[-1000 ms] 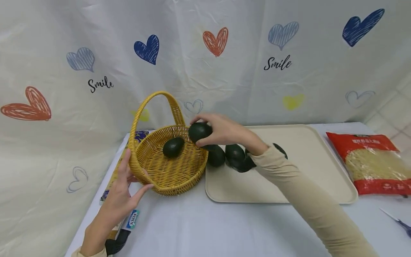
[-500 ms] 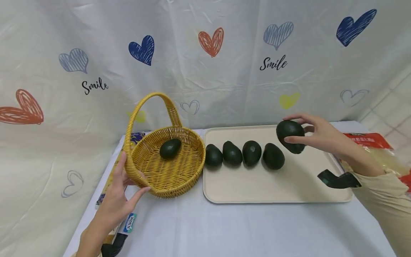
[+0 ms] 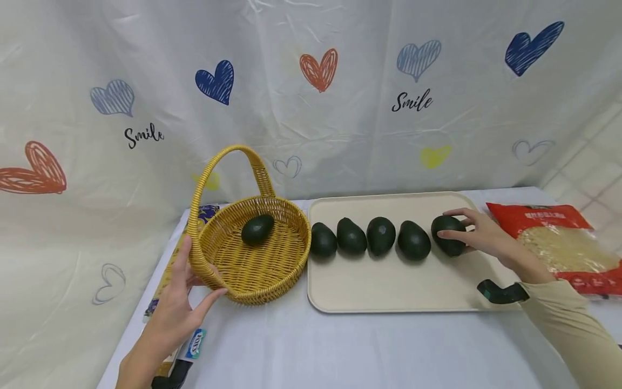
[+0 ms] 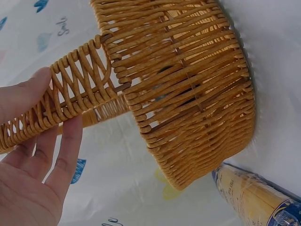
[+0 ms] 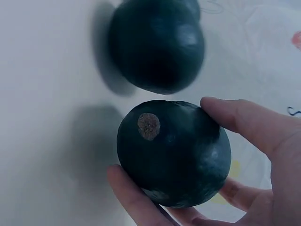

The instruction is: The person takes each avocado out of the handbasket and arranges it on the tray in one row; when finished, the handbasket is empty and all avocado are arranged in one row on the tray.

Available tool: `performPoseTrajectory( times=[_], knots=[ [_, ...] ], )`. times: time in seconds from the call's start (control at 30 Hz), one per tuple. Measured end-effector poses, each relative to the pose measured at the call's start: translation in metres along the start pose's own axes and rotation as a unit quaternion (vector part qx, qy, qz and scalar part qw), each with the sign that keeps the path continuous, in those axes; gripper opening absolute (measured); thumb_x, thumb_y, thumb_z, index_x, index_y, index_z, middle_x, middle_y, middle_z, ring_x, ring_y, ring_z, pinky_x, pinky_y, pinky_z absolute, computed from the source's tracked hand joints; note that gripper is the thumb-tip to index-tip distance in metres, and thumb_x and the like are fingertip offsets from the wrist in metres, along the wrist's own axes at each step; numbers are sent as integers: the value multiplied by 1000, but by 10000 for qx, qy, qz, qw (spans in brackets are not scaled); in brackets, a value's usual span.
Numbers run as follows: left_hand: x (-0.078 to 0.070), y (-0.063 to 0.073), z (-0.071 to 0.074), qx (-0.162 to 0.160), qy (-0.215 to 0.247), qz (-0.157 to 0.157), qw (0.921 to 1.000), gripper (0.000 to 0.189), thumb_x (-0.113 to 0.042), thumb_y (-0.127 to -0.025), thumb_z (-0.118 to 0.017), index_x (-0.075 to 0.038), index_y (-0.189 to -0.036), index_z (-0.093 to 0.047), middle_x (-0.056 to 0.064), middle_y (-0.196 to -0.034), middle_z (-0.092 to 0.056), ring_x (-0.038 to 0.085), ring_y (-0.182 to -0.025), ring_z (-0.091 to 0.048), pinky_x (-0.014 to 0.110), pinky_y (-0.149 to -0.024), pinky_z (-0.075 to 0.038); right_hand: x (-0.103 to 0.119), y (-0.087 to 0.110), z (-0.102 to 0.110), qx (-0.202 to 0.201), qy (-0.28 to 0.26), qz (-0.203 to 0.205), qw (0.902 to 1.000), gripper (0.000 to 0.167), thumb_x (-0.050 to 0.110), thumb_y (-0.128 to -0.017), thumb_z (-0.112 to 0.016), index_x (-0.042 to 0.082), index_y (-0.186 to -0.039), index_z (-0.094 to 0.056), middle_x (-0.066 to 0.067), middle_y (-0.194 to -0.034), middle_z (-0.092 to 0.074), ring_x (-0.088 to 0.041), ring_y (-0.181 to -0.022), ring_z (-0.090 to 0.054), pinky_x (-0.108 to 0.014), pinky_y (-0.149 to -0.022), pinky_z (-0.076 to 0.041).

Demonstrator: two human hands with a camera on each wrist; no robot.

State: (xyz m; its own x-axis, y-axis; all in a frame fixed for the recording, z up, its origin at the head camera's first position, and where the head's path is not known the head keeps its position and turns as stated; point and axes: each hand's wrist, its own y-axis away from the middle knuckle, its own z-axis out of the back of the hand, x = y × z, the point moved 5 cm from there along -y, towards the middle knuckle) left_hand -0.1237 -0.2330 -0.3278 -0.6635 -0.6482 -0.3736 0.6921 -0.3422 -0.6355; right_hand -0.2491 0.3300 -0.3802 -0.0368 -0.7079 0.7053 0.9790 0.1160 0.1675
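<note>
My right hand holds a dark green avocado low at the right end of a row, thumb and fingers spread round it. In the right wrist view the brown stem scar shows on this avocado, and a neighbouring avocado sits just beyond. Several more avocados line the cream tray. To their left, my left hand grips the lower handle of a yellow wicker basket. The left wrist view shows thumb and fingers on opposite sides of the handle. One avocado lies inside the basket.
A red plastic bag of yellowish food lies right of the tray. Behind the basket and left hand are a blue-and-yellow package and a small blue-and-white packet. A curtain printed with hearts hangs along the back.
My right hand has carried the avocado from the basket's right rim across to the right, then down to the tray at the row's end. My left hand keeps its grip on the basket.
</note>
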Motion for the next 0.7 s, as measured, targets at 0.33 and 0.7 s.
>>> performPoseTrajectory(
  times=[0.33,0.7],
  knots=[
    [0,-5,-2,-2,10,-144,9999,97,-56,-102,-52,5,-162,-7,23,-117,-71,28,-96,-69,11,-85,-54,-6,-11,-6,436,-333,-145,9984,68,37,-111,-52,-12,-153,-31,-41,-133,-43,-30,-94,-66,-41,-81,-65],
    [0,-3,-1,53,-72,32,10000,98,-58,-101,-51,4,-163,-7,26,-118,-69,31,-97,-69,8,-87,-52,-10,-16,1,542,-519,-305,9967,65,34,-112,-49,-15,-150,-31,-35,-128,-53,-28,-99,-65,-42,-81,-65]
  ],
)
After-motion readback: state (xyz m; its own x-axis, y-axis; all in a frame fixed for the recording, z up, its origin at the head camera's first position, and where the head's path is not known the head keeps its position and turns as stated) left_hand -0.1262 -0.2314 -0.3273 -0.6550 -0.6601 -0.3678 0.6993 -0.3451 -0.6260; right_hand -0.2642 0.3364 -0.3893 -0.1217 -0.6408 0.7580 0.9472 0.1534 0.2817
